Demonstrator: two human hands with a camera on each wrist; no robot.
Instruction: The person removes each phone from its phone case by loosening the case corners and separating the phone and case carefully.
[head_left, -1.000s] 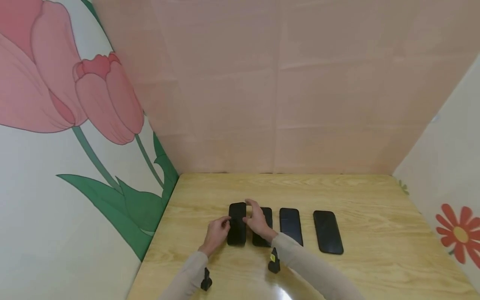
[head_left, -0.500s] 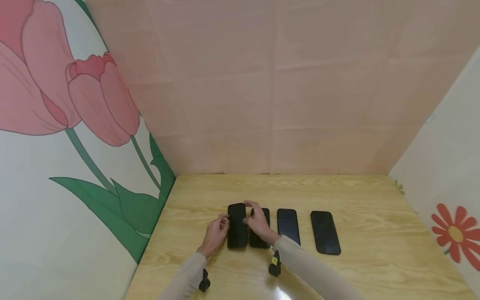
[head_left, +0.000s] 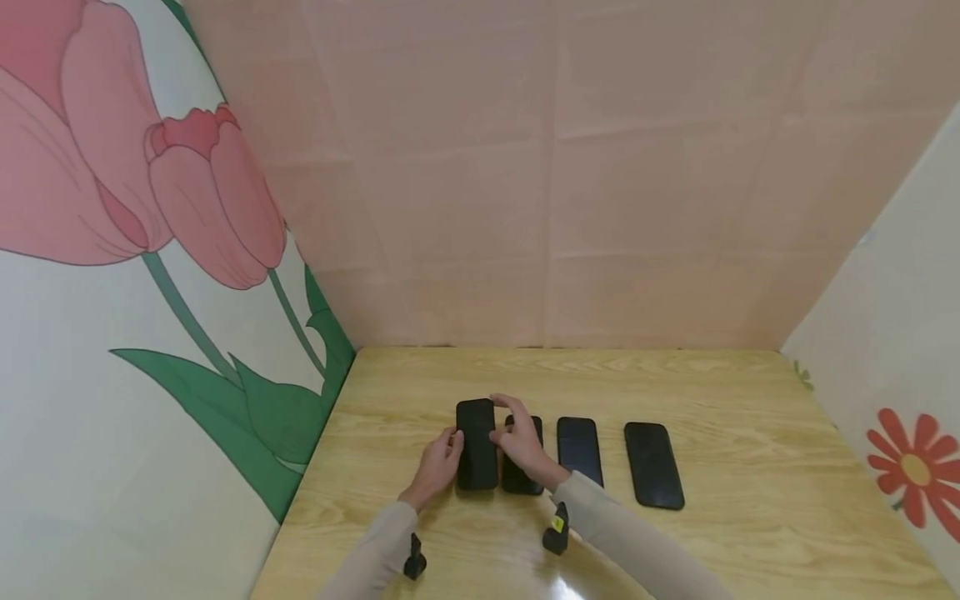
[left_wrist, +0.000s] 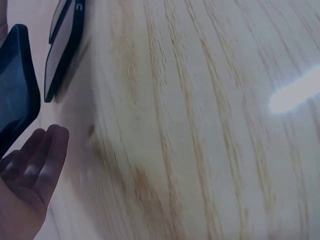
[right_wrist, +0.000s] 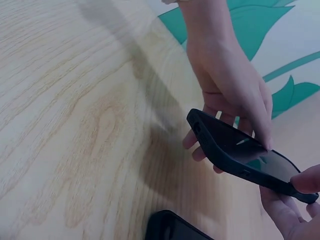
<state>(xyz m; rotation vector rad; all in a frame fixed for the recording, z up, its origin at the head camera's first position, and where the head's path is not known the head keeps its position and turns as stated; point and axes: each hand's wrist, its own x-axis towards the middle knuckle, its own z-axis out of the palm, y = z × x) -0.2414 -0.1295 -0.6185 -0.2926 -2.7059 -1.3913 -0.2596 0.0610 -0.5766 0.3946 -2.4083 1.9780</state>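
In the head view a black smartphone (head_left: 477, 458) is held between both hands. The right wrist view shows it tilted and raised off the table, its case edge towards the camera. My left hand (head_left: 435, 468) holds its left side, thumb at the screen's edge and fingers (left_wrist: 52, 150) reaching beneath. My right hand (head_left: 525, 448) grips the upper right part between thumb and fingers. Just right of it, partly covered by my right hand, lies a second smartphone (head_left: 525, 482). A third smartphone (head_left: 578, 446) lies beyond my right wrist.
Another dark smartphone (head_left: 654, 465) lies farther right on the wood-grain table (head_left: 765, 467). A pink-covered wall (head_left: 465, 208) rises at the table's back edge. Painted walls with a tulip (head_left: 217, 200) and a red flower (head_left: 913, 468) flank the sides.
The held smartphone has risen and shifted slightly. My left fingers, curled at its side earlier, now reach under it with the thumb on the edge. The other smartphones stay put.
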